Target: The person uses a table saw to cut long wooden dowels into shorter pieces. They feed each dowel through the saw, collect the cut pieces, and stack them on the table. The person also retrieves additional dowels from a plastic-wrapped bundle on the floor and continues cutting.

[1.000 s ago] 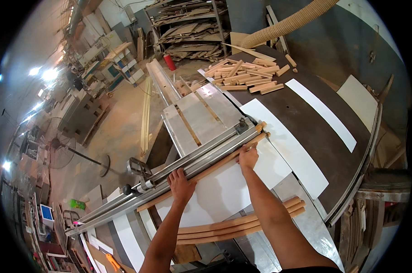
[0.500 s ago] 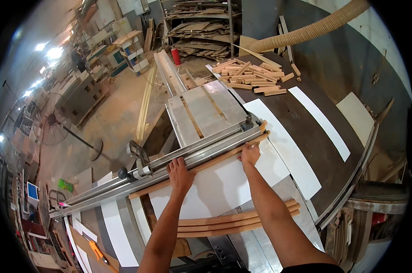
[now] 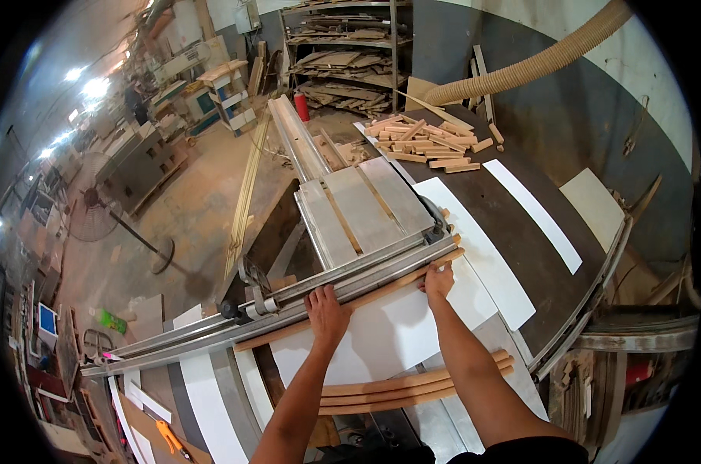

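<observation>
A long wooden strip [image 3: 381, 290] lies along the front of a metal fence [image 3: 350, 288], its right end reaching just past the fence. With fingers curled over the fence edge, my left hand [image 3: 329, 317] holds the strip against it near the middle. My right hand [image 3: 438, 281] is closed round the strip close to its right end; some fingertips are hidden. Beneath the strip is a white sheet [image 3: 381, 336]. Several more wooden strips [image 3: 420, 384], slightly curved in this view, lie side by side in front of me, between my forearms.
The fence crosses a grey metal sliding table [image 3: 366, 205]. Short wooden pieces [image 3: 432, 143] are heaped on the dark tabletop [image 3: 513, 224] at the far right, by a white strip [image 3: 536, 216]. An orange-handled cutter [image 3: 169, 437] lies lower left. A ribbed hose [image 3: 536, 66] hangs above.
The sliding table, fence and strip have come nearer to me and slightly right, both hands moving with them and keeping their hold. The view has shifted a little too.
</observation>
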Action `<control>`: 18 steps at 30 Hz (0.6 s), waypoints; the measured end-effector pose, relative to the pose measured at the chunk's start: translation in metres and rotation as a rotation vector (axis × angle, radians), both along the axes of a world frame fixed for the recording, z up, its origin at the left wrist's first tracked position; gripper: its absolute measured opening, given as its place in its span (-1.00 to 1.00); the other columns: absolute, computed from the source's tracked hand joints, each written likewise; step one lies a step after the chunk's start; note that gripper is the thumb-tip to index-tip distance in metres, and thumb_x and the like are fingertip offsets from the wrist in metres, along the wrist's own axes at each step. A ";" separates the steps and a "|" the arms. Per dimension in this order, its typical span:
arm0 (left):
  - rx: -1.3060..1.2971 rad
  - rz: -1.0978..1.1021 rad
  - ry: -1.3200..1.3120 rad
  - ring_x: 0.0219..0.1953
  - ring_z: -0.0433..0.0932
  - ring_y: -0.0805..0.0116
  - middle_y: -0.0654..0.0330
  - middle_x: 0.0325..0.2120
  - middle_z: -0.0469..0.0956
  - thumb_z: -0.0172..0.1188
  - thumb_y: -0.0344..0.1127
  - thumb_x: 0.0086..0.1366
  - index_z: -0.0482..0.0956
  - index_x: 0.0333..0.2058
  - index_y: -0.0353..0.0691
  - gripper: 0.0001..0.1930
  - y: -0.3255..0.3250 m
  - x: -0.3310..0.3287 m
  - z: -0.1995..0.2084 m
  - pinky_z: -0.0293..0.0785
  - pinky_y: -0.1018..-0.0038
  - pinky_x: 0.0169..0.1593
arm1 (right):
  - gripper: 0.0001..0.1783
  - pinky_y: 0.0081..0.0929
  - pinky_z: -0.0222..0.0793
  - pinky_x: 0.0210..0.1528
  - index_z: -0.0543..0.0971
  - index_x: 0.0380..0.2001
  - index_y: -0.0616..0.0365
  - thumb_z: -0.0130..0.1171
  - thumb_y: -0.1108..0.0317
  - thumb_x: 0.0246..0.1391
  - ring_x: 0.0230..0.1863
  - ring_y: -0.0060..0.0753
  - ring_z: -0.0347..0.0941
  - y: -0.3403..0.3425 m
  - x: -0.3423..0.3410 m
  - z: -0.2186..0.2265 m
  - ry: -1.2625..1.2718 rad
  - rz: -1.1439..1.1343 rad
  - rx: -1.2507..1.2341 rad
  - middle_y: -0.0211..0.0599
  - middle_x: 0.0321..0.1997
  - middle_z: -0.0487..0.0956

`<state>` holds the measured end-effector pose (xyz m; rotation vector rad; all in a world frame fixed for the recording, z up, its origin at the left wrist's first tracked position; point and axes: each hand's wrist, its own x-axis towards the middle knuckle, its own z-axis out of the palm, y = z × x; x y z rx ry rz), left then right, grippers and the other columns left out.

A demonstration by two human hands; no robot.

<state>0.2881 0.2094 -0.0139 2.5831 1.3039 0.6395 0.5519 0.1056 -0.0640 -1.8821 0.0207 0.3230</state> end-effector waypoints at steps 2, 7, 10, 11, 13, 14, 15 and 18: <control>-0.020 -0.044 -0.014 0.14 0.38 -0.04 0.00 -0.02 0.45 0.55 -0.18 -0.06 0.41 0.06 -0.29 -0.27 -0.002 -0.005 0.001 0.16 0.01 0.34 | -0.23 -0.36 0.50 -0.78 0.08 0.49 0.16 0.11 0.30 0.31 -0.74 -0.20 0.56 0.000 0.002 -0.002 0.004 -0.006 0.008 0.01 -0.41 0.66; -0.022 -0.169 -0.012 0.40 0.15 -0.13 -0.15 0.32 0.22 0.43 -0.16 0.15 0.24 0.32 -0.34 -0.17 -0.020 -0.018 -0.012 -0.03 -0.12 0.45 | -0.21 -0.33 0.52 -0.75 0.08 0.49 0.18 0.13 0.29 0.29 -0.70 -0.21 0.57 -0.017 0.014 -0.016 -0.011 -0.015 -0.036 -0.03 -0.43 0.65; -0.084 -0.256 0.066 0.51 -0.03 -0.16 -0.16 0.47 -0.02 0.30 -0.18 0.28 0.17 0.40 -0.30 -0.20 -0.034 -0.042 -0.027 -0.10 -0.12 0.49 | -0.26 -0.37 0.51 -0.76 0.13 0.44 0.30 0.09 0.36 0.24 -0.73 -0.25 0.55 -0.020 -0.009 -0.004 0.025 -0.009 0.012 0.00 -0.42 0.66; -0.091 -0.311 0.074 0.51 -0.02 -0.15 -0.15 0.47 -0.01 0.29 -0.18 0.29 0.19 0.40 -0.29 -0.23 -0.040 -0.044 -0.032 -0.09 -0.11 0.49 | -0.26 -0.36 0.50 -0.75 0.14 0.42 0.31 0.10 0.38 0.23 -0.68 -0.25 0.58 -0.031 -0.001 -0.014 -0.007 -0.006 -0.038 0.02 -0.37 0.66; -0.066 -0.364 0.094 0.47 0.11 -0.06 -0.07 0.43 0.13 0.21 -0.22 0.35 0.29 0.36 -0.22 -0.36 -0.048 -0.055 -0.032 0.00 -0.06 0.47 | -0.34 -0.38 0.51 -0.75 0.21 0.36 0.23 0.13 0.34 0.26 -0.67 -0.25 0.59 -0.043 -0.014 -0.006 0.065 -0.064 -0.004 -0.04 -0.38 0.65; -0.091 -0.384 0.080 0.43 0.17 -0.04 -0.05 0.39 0.20 0.20 -0.23 0.35 0.31 0.34 -0.20 -0.39 -0.050 -0.060 -0.033 0.06 -0.05 0.43 | -0.39 -0.39 0.51 -0.74 0.25 0.33 0.19 0.14 0.32 0.27 -0.66 -0.26 0.60 -0.050 -0.023 0.000 0.099 -0.098 0.015 -0.07 -0.38 0.65; -0.121 -0.409 0.066 0.39 0.22 -0.01 -0.02 0.34 0.27 0.19 -0.24 0.35 0.34 0.32 -0.18 -0.42 -0.053 -0.067 -0.031 0.12 -0.03 0.39 | -0.41 -0.41 0.52 -0.71 0.28 0.31 0.19 0.15 0.31 0.27 -0.65 -0.28 0.59 -0.060 -0.032 0.001 0.108 -0.111 0.059 -0.10 -0.39 0.64; -0.149 -0.429 0.055 0.15 0.42 0.07 0.10 0.06 0.49 0.14 -0.28 0.37 0.49 0.15 -0.15 -0.61 -0.062 -0.076 -0.017 0.30 0.07 0.20 | -0.47 -0.45 0.53 -0.63 0.36 0.26 0.18 0.16 0.27 0.29 -0.61 -0.33 0.58 -0.089 -0.053 0.001 0.157 -0.108 0.182 -0.18 -0.38 0.60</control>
